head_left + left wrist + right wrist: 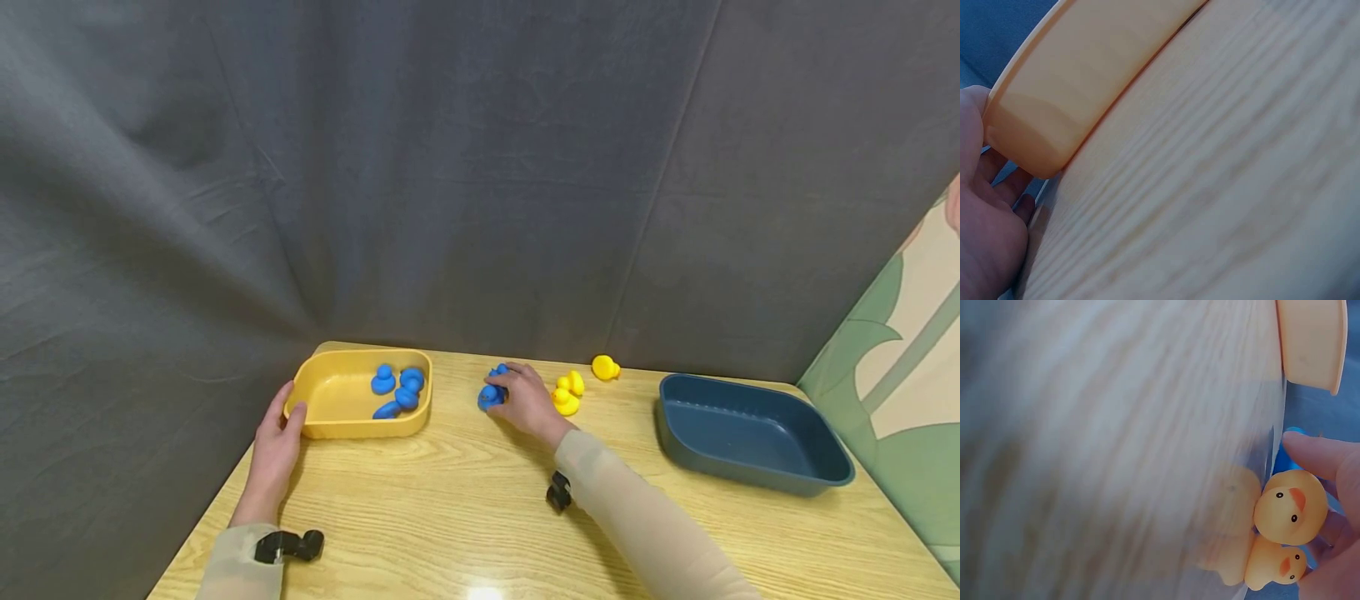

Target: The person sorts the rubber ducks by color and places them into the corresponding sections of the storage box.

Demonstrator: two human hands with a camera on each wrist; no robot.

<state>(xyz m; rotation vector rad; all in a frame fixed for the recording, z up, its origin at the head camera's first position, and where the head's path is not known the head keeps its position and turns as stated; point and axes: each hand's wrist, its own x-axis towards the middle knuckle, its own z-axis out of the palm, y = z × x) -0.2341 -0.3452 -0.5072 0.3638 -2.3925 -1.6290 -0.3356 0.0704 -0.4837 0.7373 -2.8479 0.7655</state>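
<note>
My left hand point(272, 450) holds the left end of a yellow tub point(360, 430), its thumb near the rim and its fingers along the outside. Several blue rubber ducks point(383, 381) lie in the right part of that tub. On the table to its right, my right hand point(531, 406) grips at a pair of blue rubber ducks point(488, 397), thumb and fingers around the nearer one; the hand partly hides them. Beside that wrist sit two yellow rubber ducks point(566, 402), close together, which stand in front of the fingers in the right wrist view.
Farther back, a third yellow duck point(604, 367) lies near the grey curtain point(480, 208). A dark blue tub point(738, 475) stands at the right of the wooden table point(420, 517). Patterned fabric point(892, 400) borders the right edge.
</note>
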